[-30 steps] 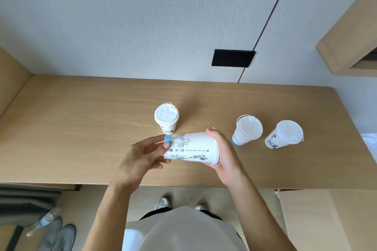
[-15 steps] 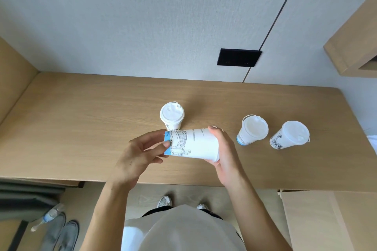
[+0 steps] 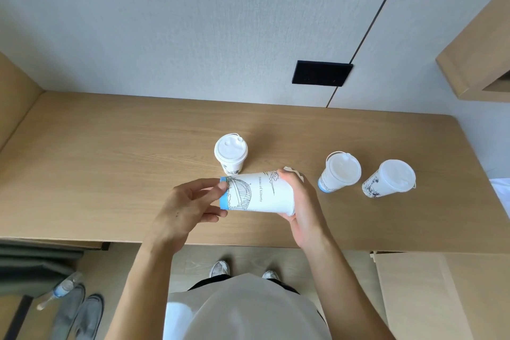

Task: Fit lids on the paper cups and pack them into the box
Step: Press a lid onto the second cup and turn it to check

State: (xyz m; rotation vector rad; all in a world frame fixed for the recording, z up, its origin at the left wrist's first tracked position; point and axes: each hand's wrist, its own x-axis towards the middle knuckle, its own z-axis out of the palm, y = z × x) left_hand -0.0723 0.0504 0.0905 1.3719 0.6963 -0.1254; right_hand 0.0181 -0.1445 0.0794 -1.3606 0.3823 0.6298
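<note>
- Gripping the held cup (image 3: 259, 196) from both ends, the two hands keep it on its side just above the desk (image 3: 110, 163), at the centre of the frame.
- The left hand (image 3: 185, 207) has its fingers (image 3: 218, 188) curled closed against the blue-banded base, thumb and forefinger pinching the bottom edge.
- The right hand (image 3: 300, 201) wraps the wide mouth end; its fingers (image 3: 287, 174) are bent over the rim, pressing something white there, probably a lid, though the palm hides whether it is seated.
- Just beyond the held cup, the centre cup (image 3: 231, 153) stands upright with its lid on.
- Toward the right of the frame the middle-right cup (image 3: 340, 172) and the far-right cup (image 3: 390, 179) stand near each other, both lidded.
- My judgement: three cups are capped, the fourth is being capped or checked, and packing has not begun.
- A cardboard box (image 3: 414, 292), likely the packing box, sits at the lower right, below the desk edge; no cups are visible in it.
</note>
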